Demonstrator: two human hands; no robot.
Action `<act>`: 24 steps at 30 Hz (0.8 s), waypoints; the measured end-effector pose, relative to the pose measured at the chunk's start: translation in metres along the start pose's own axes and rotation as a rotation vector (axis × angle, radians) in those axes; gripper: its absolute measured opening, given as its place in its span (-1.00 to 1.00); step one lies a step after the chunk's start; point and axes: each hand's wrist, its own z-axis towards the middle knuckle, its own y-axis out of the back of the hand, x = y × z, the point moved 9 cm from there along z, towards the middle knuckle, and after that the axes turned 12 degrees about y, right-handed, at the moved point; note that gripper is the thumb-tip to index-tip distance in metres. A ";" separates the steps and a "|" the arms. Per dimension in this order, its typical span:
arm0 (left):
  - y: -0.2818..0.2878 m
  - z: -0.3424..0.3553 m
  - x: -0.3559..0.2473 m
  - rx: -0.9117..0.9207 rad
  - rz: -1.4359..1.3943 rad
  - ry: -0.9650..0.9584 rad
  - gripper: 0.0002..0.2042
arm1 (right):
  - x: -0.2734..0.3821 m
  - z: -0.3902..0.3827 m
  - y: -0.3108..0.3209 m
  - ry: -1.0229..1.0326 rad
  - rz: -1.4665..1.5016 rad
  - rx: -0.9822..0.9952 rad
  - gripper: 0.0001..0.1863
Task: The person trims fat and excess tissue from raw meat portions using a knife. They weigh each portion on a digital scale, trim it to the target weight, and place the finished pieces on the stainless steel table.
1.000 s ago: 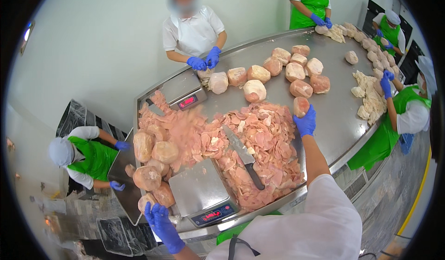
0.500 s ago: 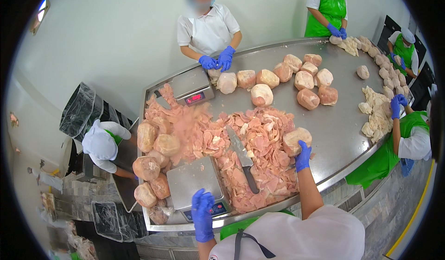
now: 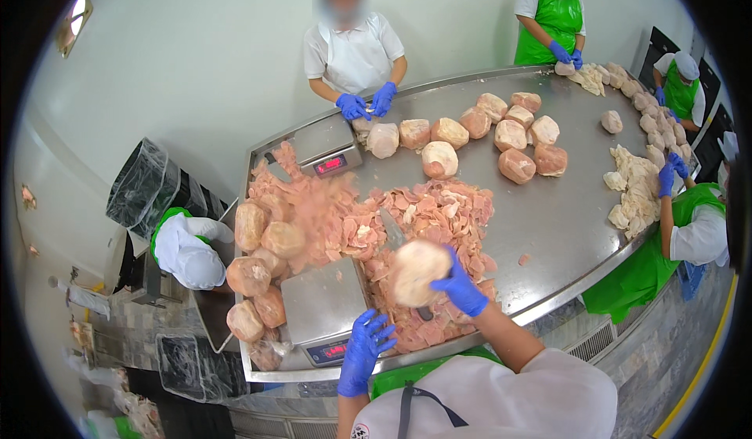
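Observation:
A rounded pale-pink meat block (image 3: 419,270) is raised over the table, gripped from its right side by my blue-gloved right hand (image 3: 460,284). Empty, with fingers apart, my left hand (image 3: 365,351) hovers at the front edge beside the near scale (image 3: 323,302), whose steel plate is bare. Beneath the lifted block lies a heap of pink meat trimmings (image 3: 450,208). A large knife (image 3: 392,226) rests on that heap; the block hides its middle and most of its dark handle.
More meat blocks (image 3: 249,276) are stacked left of the scale. Others (image 3: 511,136) stand mid-table. A second scale (image 3: 333,157) and another knife (image 3: 276,169) lie toward the far left. Gloved co-workers (image 3: 356,59) work around the steel table (image 3: 564,227). Pale cloth-like material (image 3: 636,196) is at right.
My right hand has carried the meat block leftward from the right side of the trimmings and raised it. My left hand has shifted slightly right, its fingers spreading. The left co-worker has bent lower.

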 end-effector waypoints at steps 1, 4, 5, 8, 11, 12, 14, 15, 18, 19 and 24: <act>0.001 0.004 0.002 0.008 -0.042 0.019 -0.38 | 0.013 -0.001 -0.033 0.042 -0.135 0.124 -0.04; -0.001 0.010 -0.013 0.141 -0.358 -0.042 -0.36 | 0.015 -0.018 -0.124 0.250 -0.492 0.609 -0.03; 0.008 0.011 -0.018 0.163 -0.436 -0.069 -0.36 | 0.012 -0.025 -0.150 0.310 -0.678 0.807 0.00; 0.042 0.005 -0.041 0.217 -0.597 -0.229 -0.37 | 0.027 -0.032 -0.193 0.612 -0.786 0.911 -0.07; 0.061 -0.006 -0.071 0.001 -0.350 -0.454 -0.36 | 0.011 -0.026 -0.207 0.792 -0.794 0.939 -0.17; 0.058 -0.008 -0.078 -0.031 -0.278 -0.475 -0.36 | -0.001 -0.022 -0.208 0.831 -0.823 0.951 -0.18; 0.054 -0.010 -0.089 -0.099 -0.134 -0.517 -0.34 | -0.024 -0.016 -0.208 0.911 -0.879 0.979 -0.21; 0.061 -0.011 -0.091 -0.194 -0.040 -0.549 -0.34 | -0.033 -0.017 -0.208 0.918 -0.879 0.995 -0.20; 0.089 -0.004 -0.084 -0.450 0.165 -0.625 -0.35 | -0.046 -0.020 -0.213 0.898 -0.889 1.057 -0.16; 0.096 -0.003 -0.080 -0.517 0.183 -0.646 -0.36 | -0.045 -0.019 -0.215 0.867 -0.896 1.089 -0.15; 0.083 0.001 -0.081 -0.644 0.174 -0.650 -0.36 | -0.049 -0.005 -0.204 0.725 -0.780 1.023 -0.10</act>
